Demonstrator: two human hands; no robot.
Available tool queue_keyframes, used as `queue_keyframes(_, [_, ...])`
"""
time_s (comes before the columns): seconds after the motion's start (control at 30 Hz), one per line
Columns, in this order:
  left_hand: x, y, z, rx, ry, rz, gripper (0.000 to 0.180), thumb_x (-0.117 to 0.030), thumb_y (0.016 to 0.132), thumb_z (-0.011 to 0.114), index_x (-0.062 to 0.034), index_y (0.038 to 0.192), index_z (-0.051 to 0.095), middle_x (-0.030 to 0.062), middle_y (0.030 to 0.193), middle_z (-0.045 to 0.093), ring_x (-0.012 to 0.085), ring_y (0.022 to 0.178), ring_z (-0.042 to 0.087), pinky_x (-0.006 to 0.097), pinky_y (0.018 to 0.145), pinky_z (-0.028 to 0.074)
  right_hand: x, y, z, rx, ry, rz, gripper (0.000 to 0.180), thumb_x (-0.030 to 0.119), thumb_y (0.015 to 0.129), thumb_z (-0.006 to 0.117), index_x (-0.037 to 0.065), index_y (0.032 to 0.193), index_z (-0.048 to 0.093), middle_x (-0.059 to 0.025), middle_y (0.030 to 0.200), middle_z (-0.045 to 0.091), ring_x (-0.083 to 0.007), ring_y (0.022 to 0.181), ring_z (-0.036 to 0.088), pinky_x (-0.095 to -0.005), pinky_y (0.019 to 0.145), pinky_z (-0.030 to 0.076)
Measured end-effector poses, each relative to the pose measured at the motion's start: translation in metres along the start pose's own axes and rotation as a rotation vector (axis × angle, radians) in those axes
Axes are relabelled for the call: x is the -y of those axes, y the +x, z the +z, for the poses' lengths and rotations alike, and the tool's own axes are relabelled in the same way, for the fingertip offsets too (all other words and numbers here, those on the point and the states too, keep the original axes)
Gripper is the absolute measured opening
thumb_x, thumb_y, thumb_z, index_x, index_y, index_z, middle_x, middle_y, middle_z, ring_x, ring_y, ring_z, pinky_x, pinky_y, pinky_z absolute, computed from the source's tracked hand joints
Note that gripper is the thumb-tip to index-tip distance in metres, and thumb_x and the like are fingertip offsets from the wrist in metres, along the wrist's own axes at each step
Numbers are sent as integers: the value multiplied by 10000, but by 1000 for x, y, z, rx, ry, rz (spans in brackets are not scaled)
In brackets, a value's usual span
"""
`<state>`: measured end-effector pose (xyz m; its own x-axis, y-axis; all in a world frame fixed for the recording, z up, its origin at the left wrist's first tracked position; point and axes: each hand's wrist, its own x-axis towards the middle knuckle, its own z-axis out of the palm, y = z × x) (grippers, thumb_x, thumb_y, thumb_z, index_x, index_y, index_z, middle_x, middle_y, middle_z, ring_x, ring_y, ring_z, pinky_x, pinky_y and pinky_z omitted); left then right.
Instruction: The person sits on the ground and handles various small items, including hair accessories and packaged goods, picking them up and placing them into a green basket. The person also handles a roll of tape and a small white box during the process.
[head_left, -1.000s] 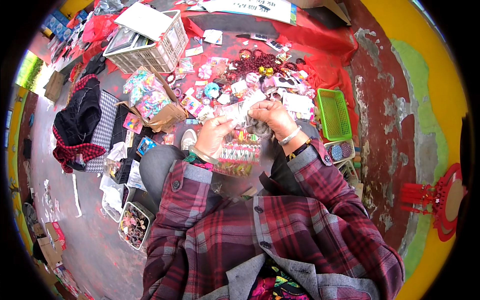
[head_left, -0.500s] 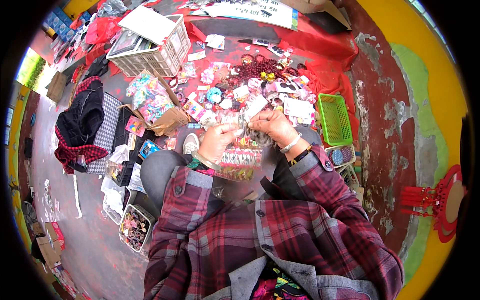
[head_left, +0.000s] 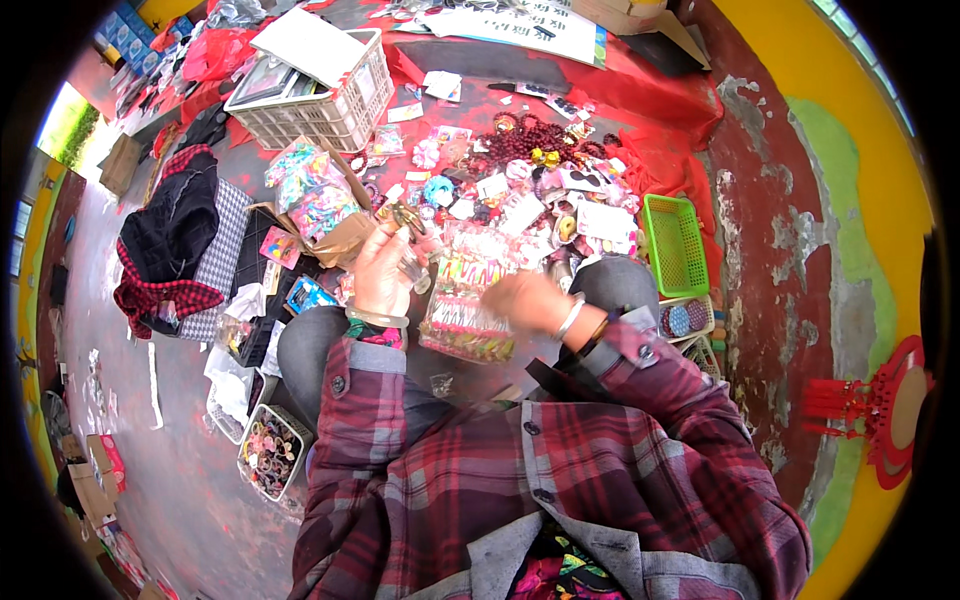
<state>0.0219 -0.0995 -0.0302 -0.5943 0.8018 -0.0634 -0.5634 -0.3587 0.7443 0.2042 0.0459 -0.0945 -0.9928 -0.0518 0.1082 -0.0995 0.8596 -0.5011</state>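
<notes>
My left hand (head_left: pixel 385 272) is raised over my left knee, its fingers closed on a small shiny item, partly clear with gold-brown bits, whose kind I cannot make out. My right hand (head_left: pixel 532 302) is smeared by motion; its fingers do not show clearly. It is over the right edge of a clear plastic packet (head_left: pixel 465 325) of small colourful pieces in rows, which lies between my knees. Just beyond is a pile of hair accessories, including a blue scrunchie (head_left: pixel 438 191) and dark red beads (head_left: pixel 515 145).
A bright green basket (head_left: pixel 676 245) stands at the right by the peeling wall. On the left are a cardboard box (head_left: pixel 340 243) of pastel packets, a dark jacket (head_left: pixel 172 240) and a small basket (head_left: pixel 297 428) of hair ties. A white crate (head_left: pixel 318 115) sits farther back.
My hands, close together before, have moved apart. The left has gone left and up with the shiny item; the right has moved slightly down and left, away from the grey item it was handling.
</notes>
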Motion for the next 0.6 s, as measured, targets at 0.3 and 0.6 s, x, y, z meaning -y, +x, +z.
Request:
queue_keyframes(0.3, [14, -7, 14, -5, 76, -88, 209, -40, 855, 497, 17, 1054, 526, 83, 901, 600, 159, 759, 597, 242, 635, 458, 33, 22, -57, -436, 971, 654, 306, 325, 896, 445, 64, 845, 595, -6, 666, 587, -112, 557, 571, -249, 461, 448])
queue_keyframes(0.6, [47, -9, 31, 167, 615, -59, 196, -1, 842, 484, 7, 1017, 571, 48, 882, 613, 91, 773, 566, 245, 709, 455, 19, 24, -57, -566, 865, 215, 493, 308, 911, 412, 42, 1316, 324, -102, 1165, 501, -231, 1087, 477, -320, 943, 348])
